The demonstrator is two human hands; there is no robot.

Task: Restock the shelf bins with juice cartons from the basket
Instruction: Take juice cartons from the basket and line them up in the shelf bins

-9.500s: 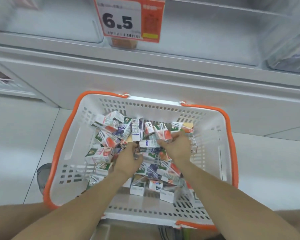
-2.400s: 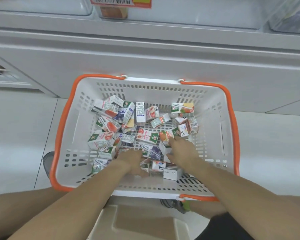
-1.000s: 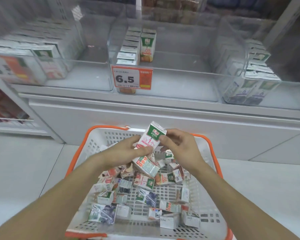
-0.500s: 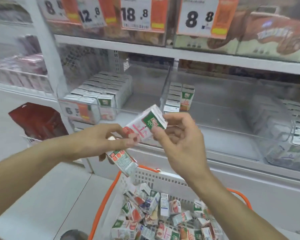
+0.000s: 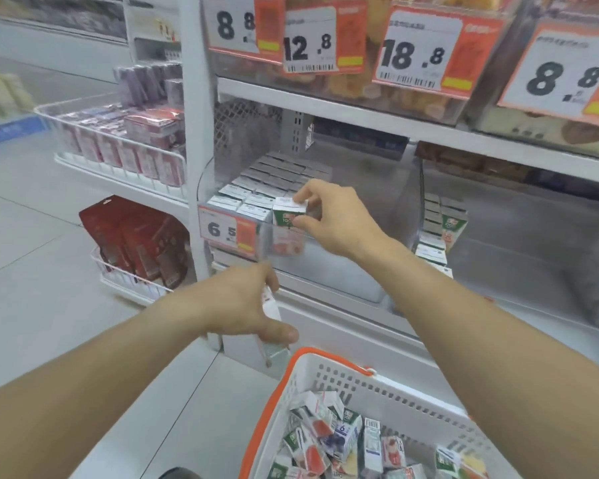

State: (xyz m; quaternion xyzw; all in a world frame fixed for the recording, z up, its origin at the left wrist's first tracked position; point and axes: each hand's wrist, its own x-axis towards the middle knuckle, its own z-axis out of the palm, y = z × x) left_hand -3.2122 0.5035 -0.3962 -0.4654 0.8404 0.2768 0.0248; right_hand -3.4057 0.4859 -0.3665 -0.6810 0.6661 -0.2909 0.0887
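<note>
My right hand (image 5: 332,219) pinches an upright juice carton (image 5: 287,216) by its top, at the front right corner of the left clear shelf bin (image 5: 222,216). That bin holds several rows of white-topped cartons. Lower down, my left hand (image 5: 242,305) grips a second carton (image 5: 272,340), mostly hidden behind the fingers, in front of the shelf base. The white basket with orange rim (image 5: 329,371) sits at the bottom right with several loose cartons (image 5: 339,433) inside.
A middle clear bin holds a short row of cartons (image 5: 436,229). A 6.5 price tag (image 5: 227,231) hangs on the left bin's front. Price cards hang from the upper shelf (image 5: 408,53). Red packs (image 5: 135,236) fill a wire rack at the left.
My right hand took the carton from between both hands and carried it up into the left bin. My left hand dropped lower with the second carton. The view swung left.
</note>
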